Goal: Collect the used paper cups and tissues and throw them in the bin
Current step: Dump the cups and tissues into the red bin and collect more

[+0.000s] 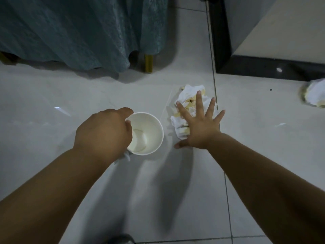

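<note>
My left hand (103, 131) grips a white paper cup (147, 132) by its rim, thumb inside, and the cup stands upright and looks empty. A bit of white tissue (125, 156) shows under that hand. My right hand (200, 125) is spread flat with straight fingers over a crumpled, yellow-stained tissue (188, 97) lying on the tiled floor. A second crumpled tissue (314, 94) lies at the far right edge of the view.
A teal cloth (79, 32) hangs down over furniture with a gold leg (148, 63) at the back left. A dark plinth (263, 67) of a grey cabinet stands at the back right. Pale floor tiles (52, 103) lie all around.
</note>
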Tool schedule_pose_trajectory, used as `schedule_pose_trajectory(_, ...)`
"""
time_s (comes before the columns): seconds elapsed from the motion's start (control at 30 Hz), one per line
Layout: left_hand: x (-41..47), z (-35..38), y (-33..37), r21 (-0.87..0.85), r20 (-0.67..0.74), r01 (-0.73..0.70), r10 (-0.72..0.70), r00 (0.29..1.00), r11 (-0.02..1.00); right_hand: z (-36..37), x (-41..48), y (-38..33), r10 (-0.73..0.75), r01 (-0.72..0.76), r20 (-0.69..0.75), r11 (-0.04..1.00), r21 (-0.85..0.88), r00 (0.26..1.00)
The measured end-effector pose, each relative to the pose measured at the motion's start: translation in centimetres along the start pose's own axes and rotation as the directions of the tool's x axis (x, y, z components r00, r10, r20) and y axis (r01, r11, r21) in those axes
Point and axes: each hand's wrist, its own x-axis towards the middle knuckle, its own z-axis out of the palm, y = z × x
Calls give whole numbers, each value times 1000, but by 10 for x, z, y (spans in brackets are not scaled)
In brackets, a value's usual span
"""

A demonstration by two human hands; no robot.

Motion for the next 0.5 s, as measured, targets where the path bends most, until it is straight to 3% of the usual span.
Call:
schedule_pose_trajectory(0.13,2,0,-3,4,7,8,-8,1000,1000,-14,18,9,-43,30,90,990,137,995)
schedule_pose_trajectory(0.37,-4,2,-5,3,8,15,-15,1000,1000,-14,20,4,15,-12,-26,992,126,1000)
schedule_pose_trajectory(0.5,-14,4,-4,0,7,7,-7,1000,1000,-12,10,0,70,-72,19,976,205,997)
